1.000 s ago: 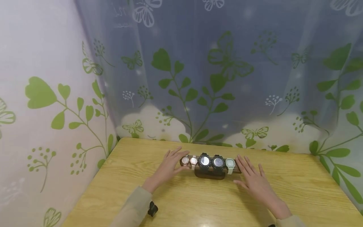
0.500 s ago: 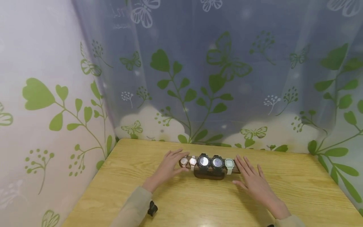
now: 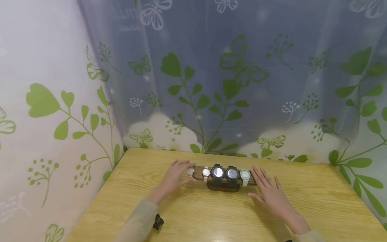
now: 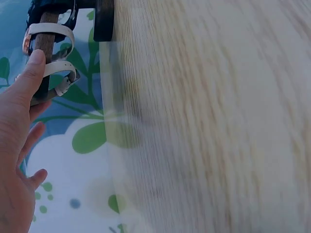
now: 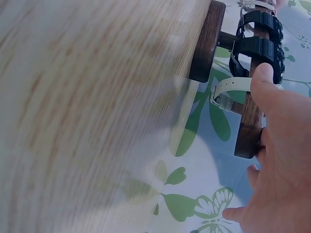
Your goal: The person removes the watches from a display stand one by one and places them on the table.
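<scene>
A dark wooden watch stand (image 3: 223,187) bears several wristwatches in a row on its horizontal bar. My left hand (image 3: 173,178) is at the bar's left end and pinches a small wristwatch (image 3: 190,171) with a pale strap between thumb and fingers. In the left wrist view the strap (image 4: 60,68) loops around the bar's tip. Beside a gap of bare bar sits another small pale watch (image 3: 206,172), followed by a black watch (image 3: 217,171), a second black watch (image 3: 232,173) and a mint-green watch (image 3: 245,174). My right hand (image 3: 273,198) rests straight fingers against the bar's right end.
The stand is on a light wooden table (image 3: 193,222), toward its back edge. Behind and to the left hang curtains (image 3: 193,84) printed with leaves and butterflies. A small black device (image 3: 158,222) is at the left sleeve.
My left hand has moved left with the small end watch, which slid along the bar away from its neighbour. The right hand and the other watches have stayed in place.
</scene>
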{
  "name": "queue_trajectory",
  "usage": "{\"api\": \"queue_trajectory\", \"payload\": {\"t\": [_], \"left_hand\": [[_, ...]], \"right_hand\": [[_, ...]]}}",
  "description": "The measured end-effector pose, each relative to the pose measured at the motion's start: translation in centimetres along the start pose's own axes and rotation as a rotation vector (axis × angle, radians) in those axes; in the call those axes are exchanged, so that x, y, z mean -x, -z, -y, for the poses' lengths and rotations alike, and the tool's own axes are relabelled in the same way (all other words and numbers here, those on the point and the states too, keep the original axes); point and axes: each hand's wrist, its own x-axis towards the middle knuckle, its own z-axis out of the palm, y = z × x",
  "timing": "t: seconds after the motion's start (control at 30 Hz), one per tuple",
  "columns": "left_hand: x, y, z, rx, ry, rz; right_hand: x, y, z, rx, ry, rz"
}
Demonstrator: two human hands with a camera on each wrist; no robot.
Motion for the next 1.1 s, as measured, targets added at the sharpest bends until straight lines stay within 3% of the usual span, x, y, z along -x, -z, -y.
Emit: {"api": "queue_trajectory", "payload": {"t": [0.2,0.53,0.87,1.1], "left_hand": [[1.0,1.3,0.6,-0.07,0.024,-0.02],[2.8,3.2,1.1,-0.167,-0.007,-0.051],[4.1,3.5,0.7,-0.212,-0.025,-0.039],[4.9,3.4,-0.4,-0.183,-0.018,0.024]], "right_hand": [[0.0,-0.1,-0.1,0.006,-0.001,0.007],[0.2,0.0,0.0,-0.01,0.005,-0.005],[0.0,-0.1,-0.2,-0.002,0.001,0.004],[-0.1,-0.1,-0.1,-0.01,0.005,0.005]]}}
